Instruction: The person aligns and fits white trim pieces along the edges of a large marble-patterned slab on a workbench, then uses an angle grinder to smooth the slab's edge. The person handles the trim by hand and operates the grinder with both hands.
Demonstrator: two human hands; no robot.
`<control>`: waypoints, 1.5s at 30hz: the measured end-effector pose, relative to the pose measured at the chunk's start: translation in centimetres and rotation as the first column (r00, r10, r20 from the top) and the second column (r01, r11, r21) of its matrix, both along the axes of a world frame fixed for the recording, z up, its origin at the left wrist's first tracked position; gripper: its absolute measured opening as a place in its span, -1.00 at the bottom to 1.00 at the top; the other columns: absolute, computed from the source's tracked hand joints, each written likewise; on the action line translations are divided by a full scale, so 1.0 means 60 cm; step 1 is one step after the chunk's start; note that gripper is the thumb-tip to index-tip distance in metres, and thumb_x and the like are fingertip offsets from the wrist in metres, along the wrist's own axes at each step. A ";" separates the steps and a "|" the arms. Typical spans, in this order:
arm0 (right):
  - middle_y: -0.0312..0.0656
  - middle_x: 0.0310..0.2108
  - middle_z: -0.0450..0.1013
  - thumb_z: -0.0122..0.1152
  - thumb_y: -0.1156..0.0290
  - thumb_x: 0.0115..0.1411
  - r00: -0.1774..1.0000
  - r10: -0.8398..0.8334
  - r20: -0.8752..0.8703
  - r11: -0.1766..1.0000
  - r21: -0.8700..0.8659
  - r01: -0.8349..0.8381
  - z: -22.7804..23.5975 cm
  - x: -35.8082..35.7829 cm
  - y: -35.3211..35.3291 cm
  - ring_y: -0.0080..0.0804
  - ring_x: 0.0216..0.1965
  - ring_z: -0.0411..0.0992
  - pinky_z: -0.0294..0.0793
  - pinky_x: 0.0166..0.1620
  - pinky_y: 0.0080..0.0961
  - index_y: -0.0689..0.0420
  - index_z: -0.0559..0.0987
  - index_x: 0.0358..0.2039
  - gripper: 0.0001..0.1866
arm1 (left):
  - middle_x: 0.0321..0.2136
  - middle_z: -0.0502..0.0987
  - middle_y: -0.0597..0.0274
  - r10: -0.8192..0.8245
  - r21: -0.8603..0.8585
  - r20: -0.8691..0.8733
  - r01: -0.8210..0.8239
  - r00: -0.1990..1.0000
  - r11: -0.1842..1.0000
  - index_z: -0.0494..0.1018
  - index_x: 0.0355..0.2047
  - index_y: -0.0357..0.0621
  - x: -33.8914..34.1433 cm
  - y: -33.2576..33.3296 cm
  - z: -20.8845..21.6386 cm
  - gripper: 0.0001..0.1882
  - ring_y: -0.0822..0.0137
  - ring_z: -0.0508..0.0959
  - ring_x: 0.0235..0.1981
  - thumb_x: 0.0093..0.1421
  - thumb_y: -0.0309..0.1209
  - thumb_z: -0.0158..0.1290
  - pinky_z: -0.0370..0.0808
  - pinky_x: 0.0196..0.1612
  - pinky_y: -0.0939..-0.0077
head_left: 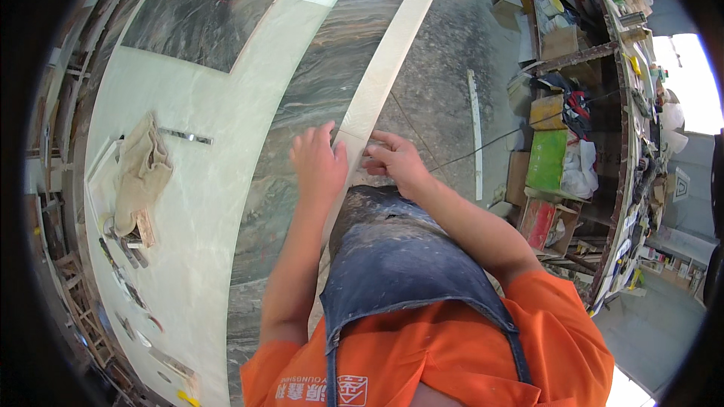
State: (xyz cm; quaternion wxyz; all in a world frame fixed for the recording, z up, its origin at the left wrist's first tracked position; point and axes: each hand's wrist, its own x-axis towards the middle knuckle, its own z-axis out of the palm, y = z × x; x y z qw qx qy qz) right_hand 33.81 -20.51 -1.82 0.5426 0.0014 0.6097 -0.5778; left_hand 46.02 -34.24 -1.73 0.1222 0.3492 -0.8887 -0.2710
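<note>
A dark grey, brown-veined stone-look slab (320, 79) runs lengthwise in front of me, with a long pale strip (381, 64) along its right edge. A thin joint line crosses the strip between my hands. My left hand (313, 157) rests on the slab, fingers stretched forward and thumb beside the strip near that line. On the strip's outer side is my right hand (394, 160), index finger extended to the edge and other fingers loosely bent. Its fingers are apart, and I see nothing held in it. Some right fingertips are hard to make out.
A pale slab (196, 203) on the left carries a beige cloth (143, 169), a metal strip (186, 136) and several hand tools. A dark panel (204, 22) lies at its far end. Cluttered shelves (611, 143) with a green box (547, 160) stand right. A white strip (474, 132) lies on the floor.
</note>
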 end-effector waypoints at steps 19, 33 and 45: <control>-0.04 0.09 0.34 0.32 0.51 0.15 0.962 0.269 -0.043 0.959 -0.084 -0.272 0.019 0.026 0.019 -0.41 -0.24 0.47 0.54 -0.27 -0.47 0.09 0.04 0.50 -0.04 | -0.21 0.56 0.11 0.067 -0.060 0.047 -0.064 0.997 0.996 0.61 -0.13 -0.06 -0.016 0.007 -0.020 -0.72 -0.01 0.49 -0.09 0.13 -0.35 0.18 0.39 0.00 0.05; -0.08 0.03 0.51 0.29 0.40 0.21 0.951 0.308 0.009 0.949 -0.076 -0.307 0.007 -0.020 0.051 -0.41 -0.14 0.50 0.55 -0.18 -0.49 0.18 0.31 0.39 -0.28 | -0.31 0.57 0.07 0.091 -0.198 0.012 -0.087 0.996 0.976 0.64 -0.26 -0.06 -0.012 0.002 -0.038 -0.79 -0.03 0.52 -0.16 0.06 -0.37 0.20 0.44 -0.03 0.03; -0.09 -0.08 0.58 0.26 0.34 0.32 0.878 -0.477 -0.048 0.878 -0.069 0.474 0.028 -0.339 0.384 -0.22 -0.13 0.59 0.65 -0.13 -0.31 0.25 0.43 0.23 -0.49 | -0.24 0.56 0.02 0.132 -0.181 -0.009 -0.131 0.991 0.975 0.59 -0.18 -0.25 -0.047 0.009 0.004 -0.72 -0.03 0.50 -0.12 0.14 -0.36 0.16 0.40 -0.01 0.04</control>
